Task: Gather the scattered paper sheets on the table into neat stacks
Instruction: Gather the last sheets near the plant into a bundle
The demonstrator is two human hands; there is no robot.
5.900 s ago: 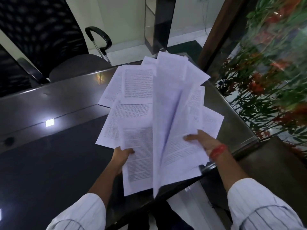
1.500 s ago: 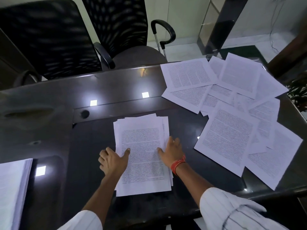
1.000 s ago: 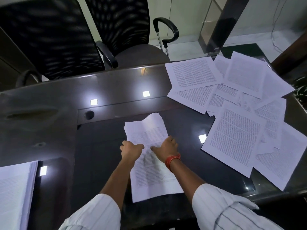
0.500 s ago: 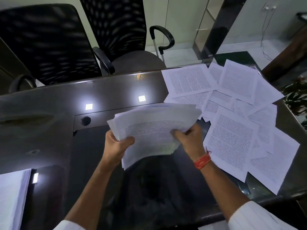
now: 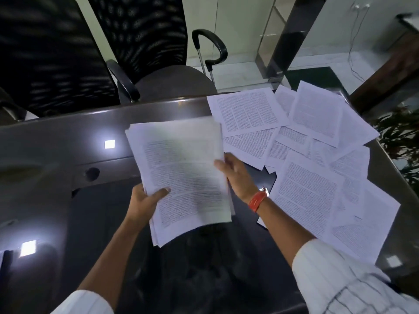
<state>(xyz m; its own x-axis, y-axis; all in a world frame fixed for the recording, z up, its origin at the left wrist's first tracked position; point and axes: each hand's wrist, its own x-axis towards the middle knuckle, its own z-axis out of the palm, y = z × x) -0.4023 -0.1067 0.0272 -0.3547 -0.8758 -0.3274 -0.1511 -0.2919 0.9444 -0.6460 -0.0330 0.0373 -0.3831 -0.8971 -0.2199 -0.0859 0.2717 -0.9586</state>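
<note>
A stack of printed paper sheets (image 5: 181,168) is held above the dark glossy table (image 5: 56,137), its edges roughly even. My left hand (image 5: 145,200) grips its lower left edge, thumb on top. Along the stack's right edge my right hand (image 5: 235,175) holds on, with a red band at the wrist. Several scattered printed sheets (image 5: 308,196) lie overlapping on the right part of the table, from the far edge to the near right corner.
Two black mesh office chairs (image 5: 140,37) stand behind the table's far edge. A round cable hole (image 5: 91,173) sits left of the held stack. A plant (image 5: 399,141) is past the table's right edge. A white paper edge (image 5: 1,261) shows at the far left.
The stack lay on the table under both hands; both hands lifted it and turned it from sideways to lengthwise. The scattered sheets on the right have not moved.
</note>
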